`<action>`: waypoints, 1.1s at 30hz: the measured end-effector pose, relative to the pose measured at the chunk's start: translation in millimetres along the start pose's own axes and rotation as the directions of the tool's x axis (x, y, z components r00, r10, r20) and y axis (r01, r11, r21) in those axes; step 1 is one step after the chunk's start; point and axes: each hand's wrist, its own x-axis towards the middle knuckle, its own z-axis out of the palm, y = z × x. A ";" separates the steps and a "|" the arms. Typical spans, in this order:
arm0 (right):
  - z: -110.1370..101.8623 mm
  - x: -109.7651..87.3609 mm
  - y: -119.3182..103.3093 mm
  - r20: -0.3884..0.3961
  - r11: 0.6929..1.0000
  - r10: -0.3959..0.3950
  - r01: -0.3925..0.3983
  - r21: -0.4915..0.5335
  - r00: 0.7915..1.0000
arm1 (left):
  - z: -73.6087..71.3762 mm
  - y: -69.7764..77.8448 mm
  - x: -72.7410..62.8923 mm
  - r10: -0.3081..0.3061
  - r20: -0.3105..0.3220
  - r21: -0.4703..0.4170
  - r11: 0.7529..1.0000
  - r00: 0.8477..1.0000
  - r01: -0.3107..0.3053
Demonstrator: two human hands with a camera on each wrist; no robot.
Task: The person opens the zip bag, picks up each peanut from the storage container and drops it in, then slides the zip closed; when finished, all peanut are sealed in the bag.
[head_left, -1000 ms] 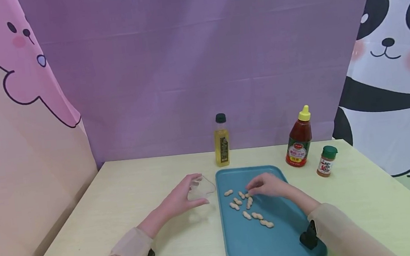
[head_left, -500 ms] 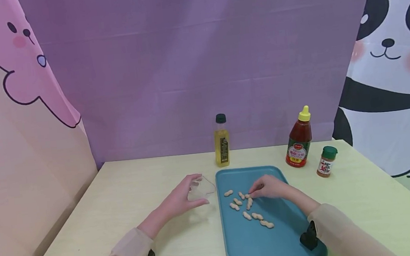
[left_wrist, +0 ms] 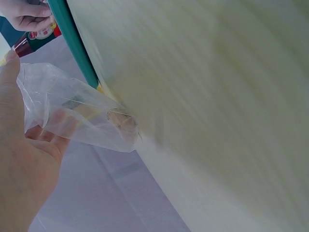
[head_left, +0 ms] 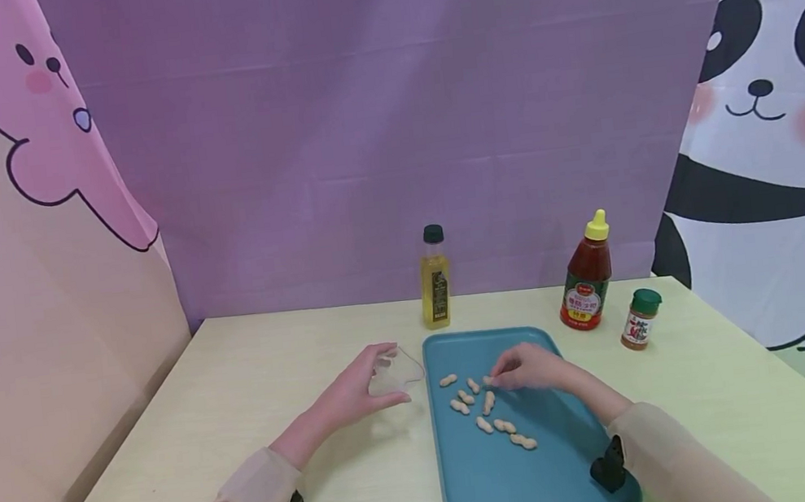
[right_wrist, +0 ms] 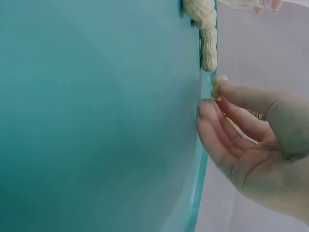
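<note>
The left hand [head_left: 349, 390] held a clear bag [left_wrist: 89, 121] between its thumb and curved, widely parted fingers. A brownish patch showed at the bag's end away from those fingers, perhaps something inside; the blur hid what. The right hand [head_left: 530, 368] pinched a peanut [right_wrist: 218, 88] between thumb and forefinger, over the blue tray [head_left: 501, 490]. Eight loose peanuts [head_left: 488, 402] lay on the tray, mostly left of those fingers or nearer the person. Beyond the right fingers, on the tabletop [head_left: 376, 491], stood the oil [head_left: 437, 290]; farther right of them were the ketchup [head_left: 585, 289] and the shaker [head_left: 641, 320].
</note>
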 end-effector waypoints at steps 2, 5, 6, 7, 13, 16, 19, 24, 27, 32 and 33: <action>-0.9 -0.2 0.2 -0.004 0.999 0.016 -0.016 0.047 1.000 | 0.1 0.3 -0.2 0.005 -0.002 -0.003 1.000 1.000 -0.005; -1.7 0.3 0.7 -0.011 0.995 0.033 -0.032 0.099 0.999 | 0.3 0.2 -0.3 0.012 -0.006 -0.006 1.000 1.000 -0.013; -1.7 0.5 0.9 -0.014 0.993 0.036 -0.035 0.109 0.999 | 0.4 0.0 -0.2 0.014 -0.006 -0.006 1.000 1.000 -0.014; -1.6 0.6 1.2 -0.016 0.993 0.037 -0.035 0.116 0.999 | 0.6 -0.3 -0.3 0.016 -0.007 -0.006 1.000 1.000 -0.016; 0.4 1.0 0.1 -0.049 0.995 -0.018 0.022 0.097 0.999 | 1.5 -1.8 -0.5 0.020 -0.004 -0.005 1.000 1.000 -0.020; 1.0 1.5 -3.0 -0.080 0.994 -0.055 0.062 0.090 0.995 | 1.3 -1.5 -0.5 0.017 -0.002 -0.001 1.000 1.000 -0.017; 1.2 2.7 -8.1 -0.100 0.992 -0.081 0.090 0.086 0.992 | 0.8 -0.9 -0.7 0.012 -0.001 0.007 1.000 1.000 -0.012; 3.9 6.7 -22.1 -0.113 0.989 -0.111 0.121 0.083 0.987 | -0.2 -0.4 -0.8 0.013 0.005 0.005 1.000 1.000 -0.013; 7.1 9.5 -34.0 -0.123 0.986 -0.128 0.140 0.094 0.984 | -0.1 -1.3 0.1 0.024 0.010 -0.002 1.000 1.000 -0.024; 11.3 15.1 -50.9 -0.125 0.980 -0.157 0.170 0.107 0.980 | 0.2 -1.6 0.4 0.038 0.016 -0.009 0.999 0.999 -0.038; 12.0 16.4 -53.3 -0.124 0.979 -0.163 0.176 0.105 0.979 | 0.2 -1.5 0.3 0.043 0.016 -0.010 0.999 0.999 -0.043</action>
